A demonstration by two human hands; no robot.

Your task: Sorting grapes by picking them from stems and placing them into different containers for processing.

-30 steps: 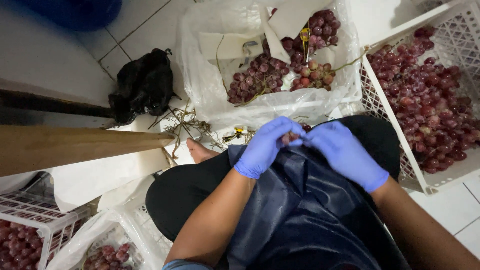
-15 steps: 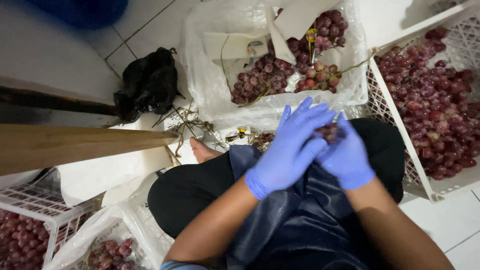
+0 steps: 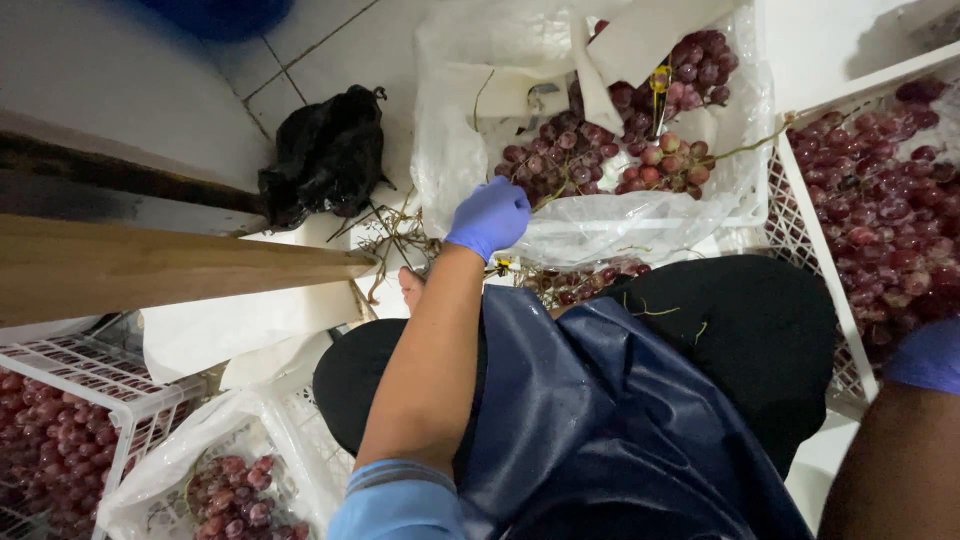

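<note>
The left hand [image 3: 488, 216] was closed in a fist at the grapes [image 3: 560, 165]; its hold was unclear. The right hand [image 3: 925, 355] showed only partly.

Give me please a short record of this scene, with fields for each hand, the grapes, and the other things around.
left hand: left hand in a blue glove, closed, at the near edge of the plastic-lined crate; what it grips is hidden
right hand: right hand gloved, mostly cut off by the frame edge, beside the white crate
grapes: red grapes in the lined crate, more in the white crate
lap: dark blue apron
floor: black bag, bare stems
</note>
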